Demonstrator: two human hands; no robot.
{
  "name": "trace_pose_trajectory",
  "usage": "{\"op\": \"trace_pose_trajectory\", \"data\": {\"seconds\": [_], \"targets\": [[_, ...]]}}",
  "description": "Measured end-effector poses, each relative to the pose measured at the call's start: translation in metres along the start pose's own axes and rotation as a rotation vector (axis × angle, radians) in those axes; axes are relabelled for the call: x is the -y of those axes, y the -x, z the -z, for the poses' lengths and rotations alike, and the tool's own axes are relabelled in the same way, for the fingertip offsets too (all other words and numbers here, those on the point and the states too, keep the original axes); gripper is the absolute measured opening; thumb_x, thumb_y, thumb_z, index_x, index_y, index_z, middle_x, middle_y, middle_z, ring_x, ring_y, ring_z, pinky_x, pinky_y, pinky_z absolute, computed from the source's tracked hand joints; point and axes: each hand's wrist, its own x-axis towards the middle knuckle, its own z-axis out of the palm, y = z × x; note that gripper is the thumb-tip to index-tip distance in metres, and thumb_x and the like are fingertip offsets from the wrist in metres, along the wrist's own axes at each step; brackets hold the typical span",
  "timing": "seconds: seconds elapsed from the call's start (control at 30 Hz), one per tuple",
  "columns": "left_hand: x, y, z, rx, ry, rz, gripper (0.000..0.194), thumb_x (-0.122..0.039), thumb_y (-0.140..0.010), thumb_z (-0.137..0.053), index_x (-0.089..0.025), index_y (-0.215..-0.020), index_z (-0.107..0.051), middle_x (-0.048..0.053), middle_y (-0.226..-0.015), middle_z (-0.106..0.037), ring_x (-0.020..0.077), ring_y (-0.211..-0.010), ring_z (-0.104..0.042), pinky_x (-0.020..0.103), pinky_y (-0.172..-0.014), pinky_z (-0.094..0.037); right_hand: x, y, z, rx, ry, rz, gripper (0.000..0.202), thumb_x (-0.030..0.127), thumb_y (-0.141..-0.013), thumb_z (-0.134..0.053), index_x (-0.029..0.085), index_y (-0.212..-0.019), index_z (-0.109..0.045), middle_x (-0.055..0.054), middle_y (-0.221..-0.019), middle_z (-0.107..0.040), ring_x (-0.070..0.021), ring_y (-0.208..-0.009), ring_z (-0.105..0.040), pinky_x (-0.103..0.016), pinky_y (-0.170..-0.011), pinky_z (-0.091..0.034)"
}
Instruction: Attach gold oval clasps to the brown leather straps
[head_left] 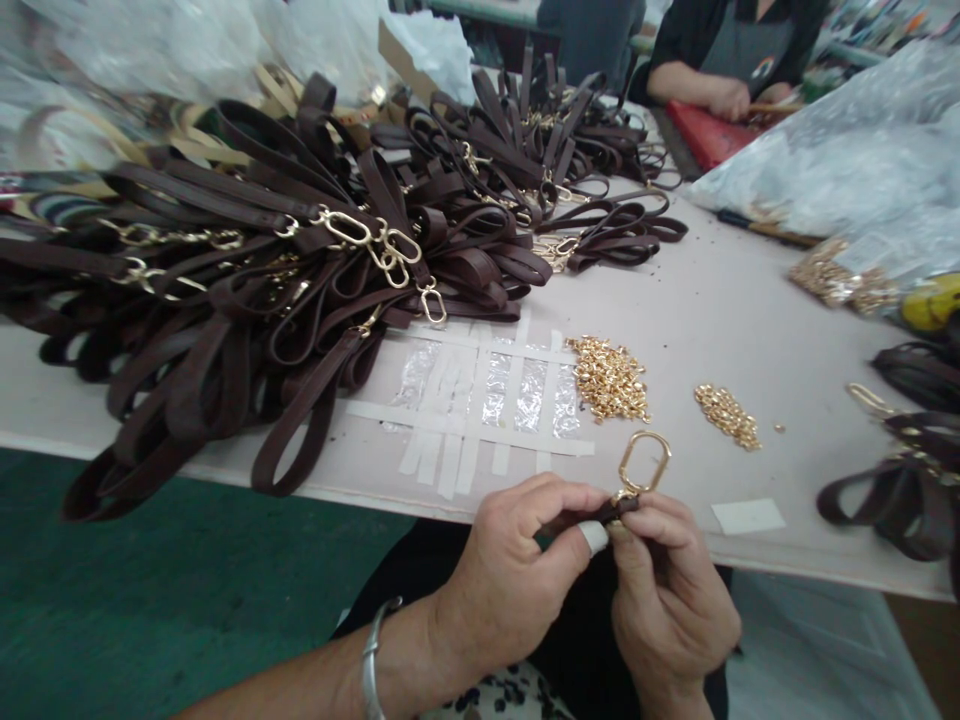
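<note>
Near the table's front edge, my left hand point(529, 550) and my right hand point(667, 590) pinch a dark brown leather strap point(616, 510) between their fingertips. A gold oval clasp point(643, 462) stands up from the strap's end, above my right fingers. White tape wraps my left thumb, and most of the strap is hidden by the hands. Just beyond them on the table lie a heap of small gold metal fittings point(611, 378) and a smaller pile of gold pieces point(727, 415).
A large heap of brown wrist straps point(247, 270) with gold clasps covers the left. More straps point(915, 480) lie at the right edge, near clear plastic bags point(862, 160). Tape strips point(465, 440) cross the tabletop point(675, 300). A co-worker point(727, 70) sits opposite.
</note>
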Motion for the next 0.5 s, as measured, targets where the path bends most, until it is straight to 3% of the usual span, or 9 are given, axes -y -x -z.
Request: {"op": "trace_pose_trajectory", "data": {"seconds": [0.17,0.33,0.5], "targets": [[0.000,0.000,0.002,0.006,-0.068,-0.065,0.028,0.001,-0.079,-0.062,-0.015,-0.097,-0.074,0.004,-0.090,-0.076,0.0128,-0.079,-0.068,0.023,-0.080,-0.056,0.003,-0.001,-0.001,0.024,-0.065,-0.023,0.018,0.006,-0.083,-0.064,0.021,-0.093,-0.066,-0.003,-0.098,-0.067,-0.0160,-0.092,-0.065,-0.028,-0.080,-0.054],[0.002,-0.003,0.006,0.062,-0.086,-0.144,0.034,0.003,-0.080,-0.057,-0.016,-0.104,-0.073,0.003,-0.094,-0.074,0.0126,-0.085,-0.067,0.022,-0.081,-0.054,0.008,-0.003,-0.005,-0.068,-0.230,-0.171,0.018,0.009,-0.081,-0.069,0.021,-0.092,-0.064,-0.002,-0.091,-0.069,-0.0150,-0.085,-0.069,-0.026,-0.075,-0.058],[-0.002,-0.010,0.011,0.147,-0.081,-0.033,0.023,-0.010,-0.080,-0.068,-0.018,-0.101,-0.074,0.002,-0.086,-0.072,0.0137,-0.077,-0.064,0.025,-0.071,-0.052,0.012,-0.007,-0.002,-0.037,-0.293,-0.343,0.019,0.015,-0.080,-0.074,0.021,-0.094,-0.063,-0.001,-0.083,-0.072,-0.0138,-0.072,-0.071,-0.022,-0.065,-0.059]]}}
